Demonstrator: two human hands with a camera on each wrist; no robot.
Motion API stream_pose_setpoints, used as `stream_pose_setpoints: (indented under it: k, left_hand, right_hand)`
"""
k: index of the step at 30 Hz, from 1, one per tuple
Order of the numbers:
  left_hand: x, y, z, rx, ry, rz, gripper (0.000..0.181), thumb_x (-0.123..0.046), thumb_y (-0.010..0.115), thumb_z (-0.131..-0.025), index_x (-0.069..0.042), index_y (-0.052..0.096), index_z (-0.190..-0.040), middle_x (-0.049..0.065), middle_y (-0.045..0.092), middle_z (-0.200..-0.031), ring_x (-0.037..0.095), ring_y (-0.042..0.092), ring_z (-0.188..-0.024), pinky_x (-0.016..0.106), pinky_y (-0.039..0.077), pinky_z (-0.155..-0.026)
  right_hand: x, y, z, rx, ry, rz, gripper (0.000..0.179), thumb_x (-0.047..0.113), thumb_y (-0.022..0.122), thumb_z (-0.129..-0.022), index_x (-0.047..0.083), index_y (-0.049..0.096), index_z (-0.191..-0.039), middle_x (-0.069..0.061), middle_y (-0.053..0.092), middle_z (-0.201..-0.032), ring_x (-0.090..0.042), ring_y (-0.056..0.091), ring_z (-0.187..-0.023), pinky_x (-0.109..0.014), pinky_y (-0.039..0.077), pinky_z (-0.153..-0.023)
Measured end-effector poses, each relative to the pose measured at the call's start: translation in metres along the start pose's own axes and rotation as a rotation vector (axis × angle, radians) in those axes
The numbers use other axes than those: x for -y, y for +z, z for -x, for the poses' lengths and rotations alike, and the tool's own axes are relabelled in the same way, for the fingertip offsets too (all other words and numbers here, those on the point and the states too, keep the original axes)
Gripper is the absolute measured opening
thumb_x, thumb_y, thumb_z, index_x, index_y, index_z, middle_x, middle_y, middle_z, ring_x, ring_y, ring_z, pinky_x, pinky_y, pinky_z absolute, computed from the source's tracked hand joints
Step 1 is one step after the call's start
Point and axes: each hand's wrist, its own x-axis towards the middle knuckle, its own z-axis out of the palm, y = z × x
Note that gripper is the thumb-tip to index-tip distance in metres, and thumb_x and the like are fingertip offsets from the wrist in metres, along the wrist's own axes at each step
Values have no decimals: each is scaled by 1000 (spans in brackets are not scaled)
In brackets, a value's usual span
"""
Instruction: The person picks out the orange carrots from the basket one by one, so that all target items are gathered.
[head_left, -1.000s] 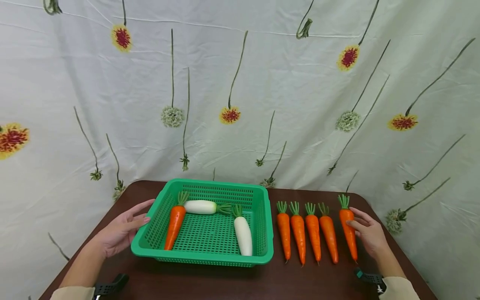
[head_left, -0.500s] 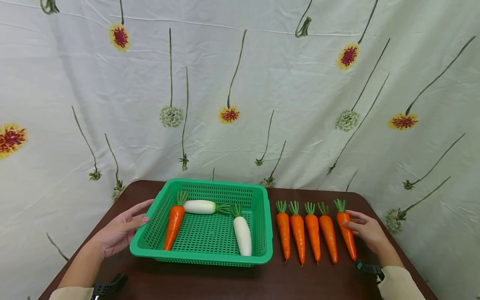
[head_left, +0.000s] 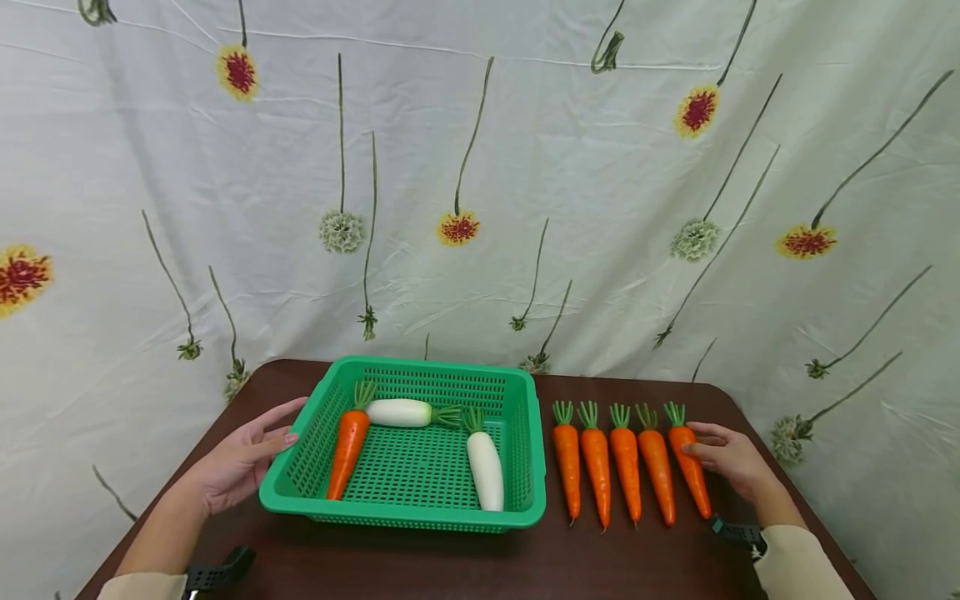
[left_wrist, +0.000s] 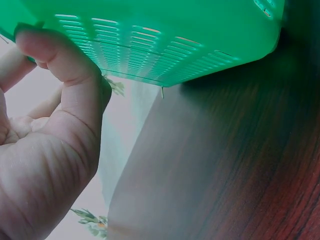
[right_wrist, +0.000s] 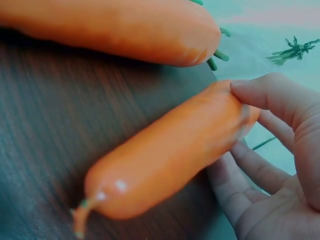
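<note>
My left hand (head_left: 242, 462) holds the left rim of a green plastic basket (head_left: 405, 512), thumb against its edge in the left wrist view. Inside the basket lie an orange carrot (head_left: 348, 450) with green stem stubs and two white radishes, one crosswise at the back (head_left: 401, 413) and one lengthwise at the right (head_left: 486, 473). My right hand (head_left: 733, 460) pinches the rightmost carrot (head_left: 691, 473) near its top, between thumb and fingers. In the right wrist view that carrot (right_wrist: 155, 160) slants close over the table, tip toward the camera.
Several more carrots (head_left: 626, 472) lie side by side between the basket and my right hand, stems pointing away. All stands on a dark brown table (head_left: 615, 571). A pale cloth (head_left: 585, 150) with printed flowers hangs right behind its far edge.
The right hand has brought its carrot left and slightly toward me, next to the row, with its top tilting further left. The left hand and basket hold nearly the same place.
</note>
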Motion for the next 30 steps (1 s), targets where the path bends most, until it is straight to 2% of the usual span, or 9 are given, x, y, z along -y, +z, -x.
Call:
stream_pose_setpoints:
  k: [8, 20, 30]
  left_hand:
    - [0, 0, 0, -3, -5, 4, 57, -2, 32, -111, -28, 22, -160, 2, 65, -139, 27, 70, -119, 50, 57, -97]
    - [-1, 1, 0, 5, -2, 5, 57, -2, 31, -111, -27, 20, -161, 3, 66, -138, 27, 70, -119, 51, 56, -97]
    - [-1, 1, 0, -3, -5, -1, 57, -2, 32, -111, -26, 18, -161, 3, 66, -138, 27, 70, -119, 51, 56, -97]
  right_hand:
    - [2, 2, -1, -26, 31, -30, 69, 24, 76, -95, -7, 45, -148, -22, 65, -129, -7, 70, -93, -30, 62, -85]
    - [5, 5, 3, -27, 58, -34, 72, 26, 77, -94, -8, 43, -148, -16, 67, -124, -12, 71, -96, -32, 63, -85]
    - [7, 4, 4, -21, 62, -36, 73, 26, 75, -96, -9, 40, -149, -21, 64, -127, -12, 71, -96, -33, 63, -86]
